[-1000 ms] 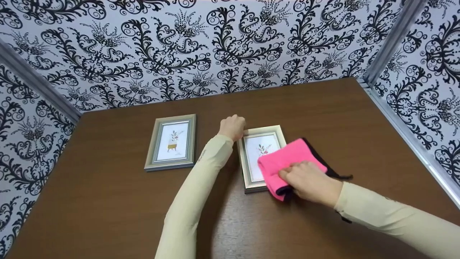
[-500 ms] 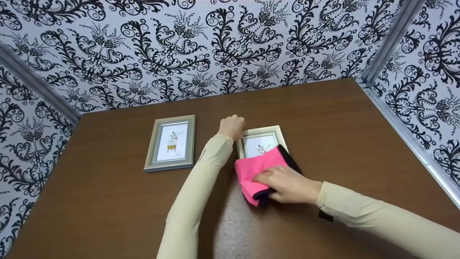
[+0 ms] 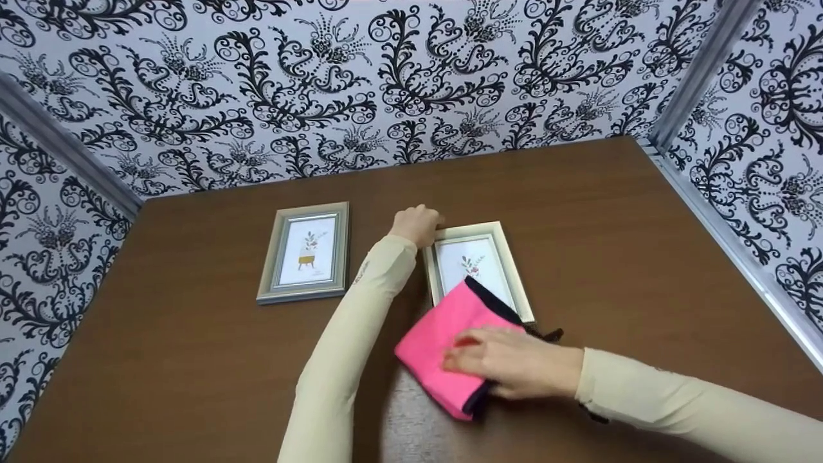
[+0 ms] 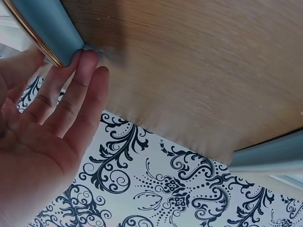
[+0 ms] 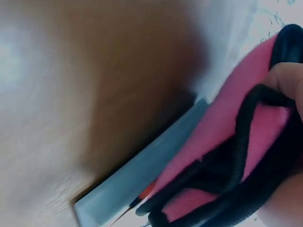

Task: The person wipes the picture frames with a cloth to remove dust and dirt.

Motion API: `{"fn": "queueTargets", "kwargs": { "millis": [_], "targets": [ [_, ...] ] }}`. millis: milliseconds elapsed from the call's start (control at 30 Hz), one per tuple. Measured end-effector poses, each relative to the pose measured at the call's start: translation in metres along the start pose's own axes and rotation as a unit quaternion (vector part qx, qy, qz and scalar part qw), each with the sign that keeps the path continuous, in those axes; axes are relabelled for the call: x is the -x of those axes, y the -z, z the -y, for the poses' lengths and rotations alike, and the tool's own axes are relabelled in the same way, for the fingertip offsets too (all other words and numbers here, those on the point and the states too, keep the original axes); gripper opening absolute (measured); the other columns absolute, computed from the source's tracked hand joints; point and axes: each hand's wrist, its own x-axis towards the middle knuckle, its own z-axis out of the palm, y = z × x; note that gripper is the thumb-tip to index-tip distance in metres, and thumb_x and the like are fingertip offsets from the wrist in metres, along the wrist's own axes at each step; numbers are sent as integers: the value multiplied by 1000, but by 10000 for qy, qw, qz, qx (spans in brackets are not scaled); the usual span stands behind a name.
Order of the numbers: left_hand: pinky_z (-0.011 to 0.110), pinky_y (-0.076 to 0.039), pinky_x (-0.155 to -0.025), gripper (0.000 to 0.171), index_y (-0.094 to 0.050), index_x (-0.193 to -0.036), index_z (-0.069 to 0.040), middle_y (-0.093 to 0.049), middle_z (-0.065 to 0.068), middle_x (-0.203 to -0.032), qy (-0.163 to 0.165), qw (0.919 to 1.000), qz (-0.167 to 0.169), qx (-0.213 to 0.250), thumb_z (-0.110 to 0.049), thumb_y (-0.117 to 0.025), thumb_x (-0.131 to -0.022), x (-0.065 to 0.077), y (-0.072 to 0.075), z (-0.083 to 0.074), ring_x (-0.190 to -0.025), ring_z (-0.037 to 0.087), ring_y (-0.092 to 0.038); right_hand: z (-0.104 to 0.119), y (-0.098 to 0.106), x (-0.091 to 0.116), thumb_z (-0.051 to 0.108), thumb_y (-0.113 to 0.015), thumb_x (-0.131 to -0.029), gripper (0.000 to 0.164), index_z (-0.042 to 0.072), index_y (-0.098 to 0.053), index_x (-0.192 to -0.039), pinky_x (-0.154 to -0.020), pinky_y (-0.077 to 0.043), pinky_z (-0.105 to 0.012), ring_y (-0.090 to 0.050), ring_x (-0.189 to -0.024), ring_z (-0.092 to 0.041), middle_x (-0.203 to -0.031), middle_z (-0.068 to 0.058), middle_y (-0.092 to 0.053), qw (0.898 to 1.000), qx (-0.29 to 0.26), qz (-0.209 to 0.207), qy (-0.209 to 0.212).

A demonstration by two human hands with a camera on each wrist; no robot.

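Note:
A picture frame (image 3: pixel 472 254) with a pale border and a small plant print lies at middle right in the head view. My left hand (image 3: pixel 415 226) grips its far left corner; in the left wrist view the fingertips meet the frame's bluish side (image 4: pixel 49 28) while the thumb is on its face. A pink cloth (image 3: pixel 427 350) with black edging is bunched in my right hand (image 3: pixel 521 363). The cloth overlaps the frame's near end and hangs past it toward me. In the right wrist view, folds of cloth (image 5: pixel 218 127) lie along the frame's grey-blue edge (image 5: pixel 137 165).
A second, similar picture frame (image 3: pixel 276 257) lies flat to the left of my left forearm. The brown tabletop (image 3: pixel 193 373) ends at patterned wall panels (image 3: pixel 308 83) at the back and both sides. A metal rail (image 3: pixel 739 257) runs along the right edge.
My right hand has swept the cloth left across the frame's near end, then toward me, baring the frame's lower right corner. The left hand has stayed at the far left corner.

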Motion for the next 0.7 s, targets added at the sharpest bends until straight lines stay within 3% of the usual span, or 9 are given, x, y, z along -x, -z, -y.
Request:
{"fn": "queueTargets", "kwargs": {
  "millis": [133, 233, 433, 600, 700],
  "targets": [
    [50, -54, -75, 19, -72, -98, -18, -67, 11, -110, -60, 10000, 45, 36, -7, -59, -89, -1, -2, 1, -99, 34, -63, 15, -9, 0, 11, -76, -72, 58, 5, -60, -128, -93, -47, -35, -57, -111, -25, -126, -9, -62, 9986, 497, -42, -165],
    [49, -54, -76, 21, -71, -99, -18, -67, 9, -110, -114, 9999, 109, 14, -4, -59, -89, -2, -3, 2, -100, 33, -63, 20, -16, 4, 6, -72, -74, 52, 0, -61, -125, -91, -49, -35, -58, -107, -26, -122, -11, -64, 9960, 640, -363, -506],
    [49, -53, -77, 18, -69, -97, -16, -66, 9, -110, -218, 9995, 236, 0, -3, -59, -88, -3, -3, 3, -100, 32, -62, 15, -14, 30, 4, -75, -70, 51, -4, -63, -119, -88, -51, -38, -61, -102, -29, -113, -14, -66, 9906, -57, -1037, -888],
    [48, -53, -77, 18, -68, -97, -16, -66, 9, -110, -230, 9993, 280, -27, -4, -59, -88, -4, -2, 4, -100, 31, -62, 7, -2, 66, -3, -70, -61, 57, -4, -64, -117, -87, -51, -42, -61, -103, -29, -112, -11, -67, 9825, -418, -798, -1628],
    [48, -53, -78, 21, -69, -99, -16, -66, 9, -110, -220, 9993, 291, -16, -2, -58, -87, -5, -2, 4, -101, 31, -62, 5, 5, 86, -6, -66, -62, 57, -2, -65, -119, -87, -51, -45, -60, -106, -29, -116, -10, -66, 9724, -436, -514, -2234]
  ]
}}
